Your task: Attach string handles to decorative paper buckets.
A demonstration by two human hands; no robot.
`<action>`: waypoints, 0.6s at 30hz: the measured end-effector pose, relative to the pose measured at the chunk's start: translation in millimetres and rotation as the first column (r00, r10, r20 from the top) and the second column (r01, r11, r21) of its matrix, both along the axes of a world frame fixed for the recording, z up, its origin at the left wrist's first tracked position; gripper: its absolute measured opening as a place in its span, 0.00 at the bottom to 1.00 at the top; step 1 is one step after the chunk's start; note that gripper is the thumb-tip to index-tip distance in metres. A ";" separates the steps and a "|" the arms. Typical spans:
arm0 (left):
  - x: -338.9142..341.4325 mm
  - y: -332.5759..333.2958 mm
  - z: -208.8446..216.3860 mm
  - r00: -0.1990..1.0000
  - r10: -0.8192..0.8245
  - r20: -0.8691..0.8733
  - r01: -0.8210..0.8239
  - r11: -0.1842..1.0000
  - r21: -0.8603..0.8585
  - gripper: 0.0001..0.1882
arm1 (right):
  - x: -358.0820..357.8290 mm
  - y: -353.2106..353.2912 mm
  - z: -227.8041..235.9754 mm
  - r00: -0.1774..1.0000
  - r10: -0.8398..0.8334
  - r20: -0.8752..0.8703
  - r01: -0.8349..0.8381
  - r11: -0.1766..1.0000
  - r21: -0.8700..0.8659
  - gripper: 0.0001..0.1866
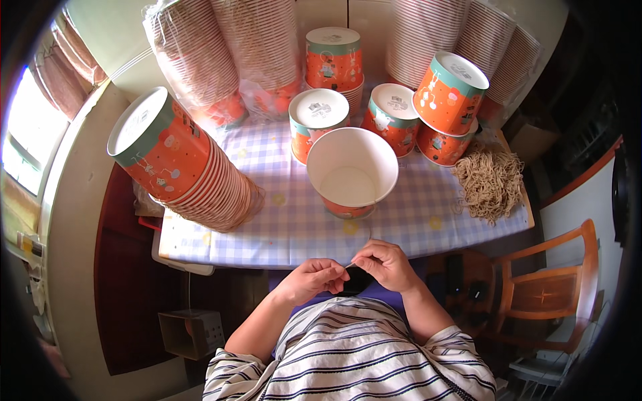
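Observation:
My left hand (315, 278) and my right hand (386, 265) come close together just off the table's near edge, fingertips pinched. A thin, light strand (350, 265) stretches between them; its kind is too small to make out for sure. Straight ahead stands a large paper bucket (353, 167), mouth up, white inside and orange outside, with nothing in it. Neither hand touches it. A tangled pile of beige cords (491, 180) lies at the table's right end.
A tall stack of nested orange buckets (194, 160) leans at the left. Upside-down buckets (319, 110) stand behind the open one. Plastic-wrapped bucket stacks (257, 53) line the back. The table wears a checked cloth (281, 234). A wooden chair (545, 291) is at the right.

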State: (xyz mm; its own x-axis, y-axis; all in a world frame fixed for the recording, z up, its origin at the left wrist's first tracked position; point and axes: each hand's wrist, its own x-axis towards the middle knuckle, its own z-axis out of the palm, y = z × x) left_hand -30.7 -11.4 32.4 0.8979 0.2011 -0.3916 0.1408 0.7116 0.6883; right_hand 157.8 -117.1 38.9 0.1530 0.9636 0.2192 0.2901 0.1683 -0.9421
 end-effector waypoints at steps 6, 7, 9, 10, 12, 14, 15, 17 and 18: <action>-2.4 0.3 5.5 0.999 -0.038 -0.036 0.045 0.971 0.235 0.13 | -11.5 -1.9 -2.2 0.917 0.163 -0.364 -0.195 0.979 -0.054 0.24; -1.8 0.1 9.6 0.998 -0.042 -0.054 0.056 0.956 0.287 0.13 | -16.3 -1.6 -3.5 0.852 0.203 -0.483 -0.258 0.965 -0.049 0.25; -2.3 -0.2 13.0 0.996 -0.044 -0.073 0.067 0.938 0.339 0.12 | -19.5 -0.6 3.9 0.824 0.228 -0.519 -0.306 0.950 -0.068 0.23; -3.3 -0.4 13.3 0.996 -0.037 -0.082 0.064 0.934 0.352 0.12 | -18.8 0.6 6.9 0.865 0.208 -0.457 -0.312 0.936 -0.164 0.20; -4.8 0.7 15.4 0.995 -0.030 -0.092 0.062 0.929 0.365 0.12 | -19.8 1.5 7.7 0.900 0.192 -0.391 -0.307 0.916 -0.259 0.16; -5.3 3.4 18.6 0.992 -0.026 -0.126 0.077 0.906 0.417 0.13 | -22.6 1.6 6.6 0.969 0.107 -0.223 -0.139 0.981 -0.134 0.08; -6.3 2.9 17.6 0.992 -0.024 -0.127 0.075 0.906 0.416 0.13 | -23.0 1.6 9.4 0.969 0.109 -0.223 -0.142 0.981 -0.134 0.08; -8.0 1.8 14.5 0.995 -0.005 -0.102 0.044 0.922 0.385 0.14 | -23.3 1.4 17.1 0.997 0.067 -0.025 -0.069 0.994 -0.084 0.04; -7.5 2.2 15.8 0.995 -0.005 -0.102 0.044 0.922 0.384 0.14 | -23.2 0.8 16.3 0.997 0.066 -0.025 -0.068 0.994 -0.084 0.04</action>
State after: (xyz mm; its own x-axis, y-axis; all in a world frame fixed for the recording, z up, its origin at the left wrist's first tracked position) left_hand -38.1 -9.2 48.2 0.8661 0.3320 -0.3736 0.2350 0.3890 0.8907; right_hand 134.6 -116.3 55.2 0.0913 0.9869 0.1333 0.2596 0.1057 -0.9599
